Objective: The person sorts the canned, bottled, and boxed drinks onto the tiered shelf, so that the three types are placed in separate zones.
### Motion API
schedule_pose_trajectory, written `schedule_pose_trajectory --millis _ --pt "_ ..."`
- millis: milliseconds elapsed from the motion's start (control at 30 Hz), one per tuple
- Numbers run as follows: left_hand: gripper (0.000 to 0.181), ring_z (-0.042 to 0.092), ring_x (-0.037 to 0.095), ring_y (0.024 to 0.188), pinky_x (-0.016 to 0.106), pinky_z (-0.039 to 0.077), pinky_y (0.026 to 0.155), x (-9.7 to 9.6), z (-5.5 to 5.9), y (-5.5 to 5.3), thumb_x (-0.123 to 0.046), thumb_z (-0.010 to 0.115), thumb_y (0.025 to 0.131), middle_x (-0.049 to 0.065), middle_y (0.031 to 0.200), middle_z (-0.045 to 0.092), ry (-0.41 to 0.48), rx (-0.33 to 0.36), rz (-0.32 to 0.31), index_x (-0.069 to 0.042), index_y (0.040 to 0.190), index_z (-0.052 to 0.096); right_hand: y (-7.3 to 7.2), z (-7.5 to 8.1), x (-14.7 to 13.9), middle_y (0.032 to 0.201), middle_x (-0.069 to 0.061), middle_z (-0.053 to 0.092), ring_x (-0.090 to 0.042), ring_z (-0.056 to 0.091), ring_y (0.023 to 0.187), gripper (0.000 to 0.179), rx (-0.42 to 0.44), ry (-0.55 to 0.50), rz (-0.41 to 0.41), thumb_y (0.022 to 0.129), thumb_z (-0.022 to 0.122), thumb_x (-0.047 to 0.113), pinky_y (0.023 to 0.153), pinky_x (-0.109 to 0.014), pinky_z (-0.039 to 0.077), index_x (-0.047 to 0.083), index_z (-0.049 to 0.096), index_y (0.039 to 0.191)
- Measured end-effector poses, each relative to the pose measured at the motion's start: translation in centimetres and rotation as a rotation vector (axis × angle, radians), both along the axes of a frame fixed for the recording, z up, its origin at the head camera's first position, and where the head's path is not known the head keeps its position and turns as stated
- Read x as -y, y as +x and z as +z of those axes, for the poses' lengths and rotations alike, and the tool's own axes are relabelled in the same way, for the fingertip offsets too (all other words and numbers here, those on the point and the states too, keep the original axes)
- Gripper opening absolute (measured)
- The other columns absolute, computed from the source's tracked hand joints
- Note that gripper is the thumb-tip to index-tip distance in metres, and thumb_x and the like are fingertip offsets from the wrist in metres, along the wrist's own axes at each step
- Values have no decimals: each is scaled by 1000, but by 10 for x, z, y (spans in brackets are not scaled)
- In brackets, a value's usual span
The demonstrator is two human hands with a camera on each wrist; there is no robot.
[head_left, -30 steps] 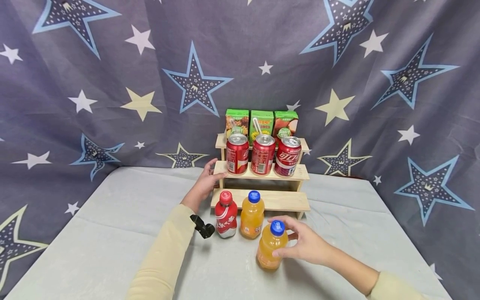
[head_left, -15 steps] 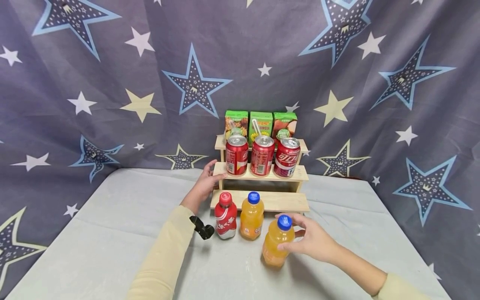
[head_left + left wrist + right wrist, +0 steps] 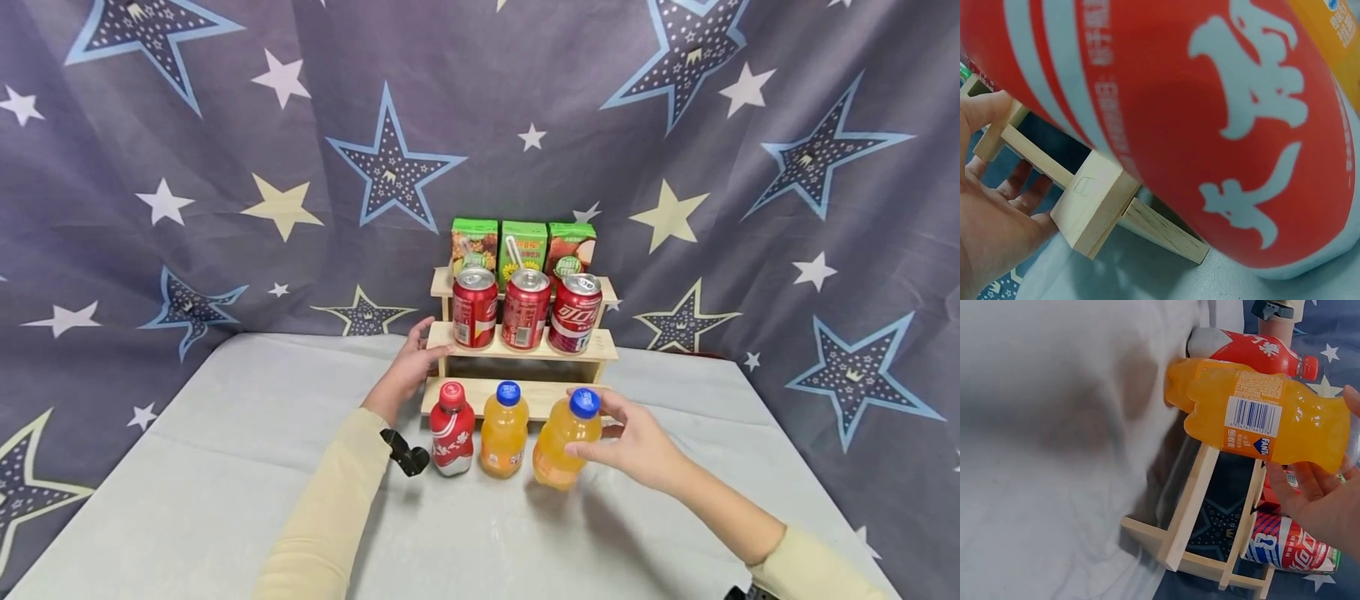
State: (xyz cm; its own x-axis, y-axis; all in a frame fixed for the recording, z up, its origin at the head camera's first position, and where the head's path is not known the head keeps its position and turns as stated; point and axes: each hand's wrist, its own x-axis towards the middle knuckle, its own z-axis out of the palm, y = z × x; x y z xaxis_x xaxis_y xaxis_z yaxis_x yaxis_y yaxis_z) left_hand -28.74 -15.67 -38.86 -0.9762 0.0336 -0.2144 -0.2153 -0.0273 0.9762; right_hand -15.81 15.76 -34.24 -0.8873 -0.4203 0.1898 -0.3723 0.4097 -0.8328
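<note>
My right hand (image 3: pixel 637 443) grips an orange soda bottle (image 3: pixel 561 442) with a blue cap near its upper part. The bottle is slightly tilted, its base off the table, before the right end of the three-tier wooden shelf (image 3: pixel 543 390). The right wrist view shows its barcode label (image 3: pixel 1254 415). At the shelf's left end my left hand (image 3: pixel 411 367) holds the middle tier, thumb in front; other fingers reach behind the wood in the left wrist view. A second orange soda bottle (image 3: pixel 504 437) and a red-capped bottle (image 3: pixel 452 442) stand in front of the lowest board.
Three red cola cans (image 3: pixel 525 308) line the middle board. Behind them, three green-topped drink cartons (image 3: pixel 523 237) stand on the top board. A star-patterned curtain (image 3: pixel 480 100) hangs behind the cloth-covered table (image 3: pixel 187 450). A black wrist camera (image 3: pixel 407 455) sits close to the red-capped bottle.
My right hand has carried its orange soda bottle away from me and slightly right, up off the table to beside the other orange bottle. My left hand stays on the shelf.
</note>
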Motion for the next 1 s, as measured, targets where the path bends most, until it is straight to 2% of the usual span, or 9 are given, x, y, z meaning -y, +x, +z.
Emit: schedule_pose_trajectory --millis 167,400,633,800,1000 --pt "78 39 38 130 55 29 109 1 -14 -9 -14 60 90 21 145 30 -16 -11 17 -26 150 11 -4 8 0 117 -10 64 -12 60 99 58 -7 5 -33 76 78 20 80 -24 53 6 53 127" --pt "76 39 37 130 54 30 108 1 -14 -8 -15 60 90 20 146 30 -22 -13 25 -26 149 13 -11 12 2 119 -15 61 -18 62 98 60 27 -56 -76 77 77 16 76 -23 55 5 51 129" --pt "76 39 37 130 54 31 109 2 -14 -9 -15 60 90 20 146 30 -23 -9 30 -27 149 12 -23 15 5 115 -15 63 -24 58 102 58 33 -26 -164 77 77 19 79 -25 54 4 52 126" --pt "77 39 38 130 53 31 108 1 -15 -10 -15 61 89 20 146 29 -24 -17 29 -27 149 13 -31 18 7 118 -14 62 -27 59 105 62 57 -12 -186 77 77 26 83 -33 54 5 50 129" --pt "77 39 38 130 53 31 108 2 -15 -11 -15 60 90 20 146 29 -24 -20 23 -27 149 12 -42 22 13 121 -11 61 -26 57 105 63 45 2 -197 76 78 29 88 -40 52 9 51 129"
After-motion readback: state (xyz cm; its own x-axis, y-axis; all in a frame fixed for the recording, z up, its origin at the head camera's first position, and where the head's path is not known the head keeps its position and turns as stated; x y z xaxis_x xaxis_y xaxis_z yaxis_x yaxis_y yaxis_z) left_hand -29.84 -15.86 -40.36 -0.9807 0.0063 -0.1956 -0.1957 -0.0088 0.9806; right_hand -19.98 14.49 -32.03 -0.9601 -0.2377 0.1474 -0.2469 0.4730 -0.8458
